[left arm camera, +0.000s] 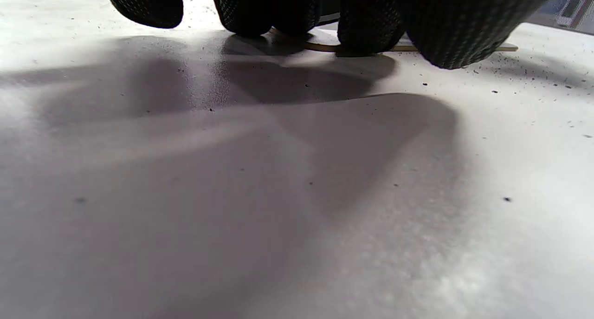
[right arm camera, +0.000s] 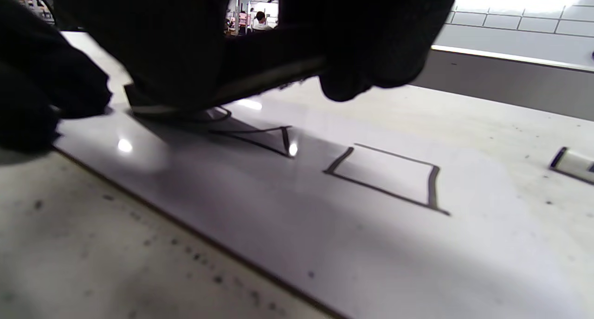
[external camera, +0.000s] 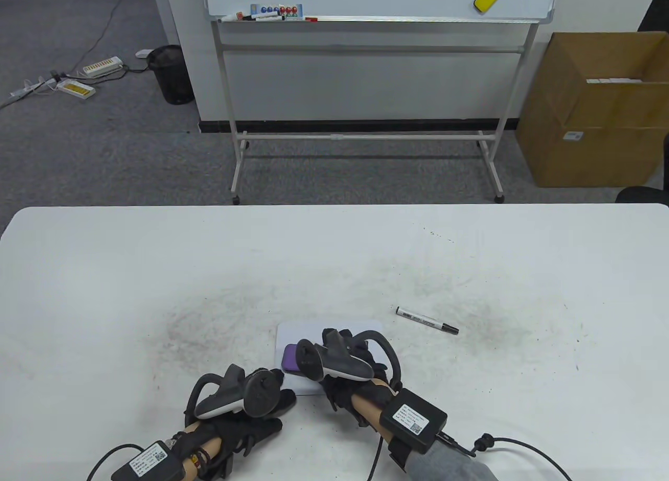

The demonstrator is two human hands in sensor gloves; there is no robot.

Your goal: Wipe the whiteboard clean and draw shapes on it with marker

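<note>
Table view: right hand (external camera: pixel 347 368) grips purple eraser (external camera: pixel 290 359) on small whiteboard (external camera: pixel 334 328), left hand (external camera: pixel 251 402) flat beside, marker (external camera: pixel 427 320) nearby.

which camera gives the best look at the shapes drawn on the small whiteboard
The right wrist view: the drawn square and a triangle show clearly there. The table view hides them under the right hand; the left wrist view shows none.

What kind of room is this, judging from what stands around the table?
Probably an office or lab workspace. Behind the white table stands a large rolling whiteboard with markers in its tray, the floor is grey carpet with power strips, and a cardboard box sits by the wall.
</note>
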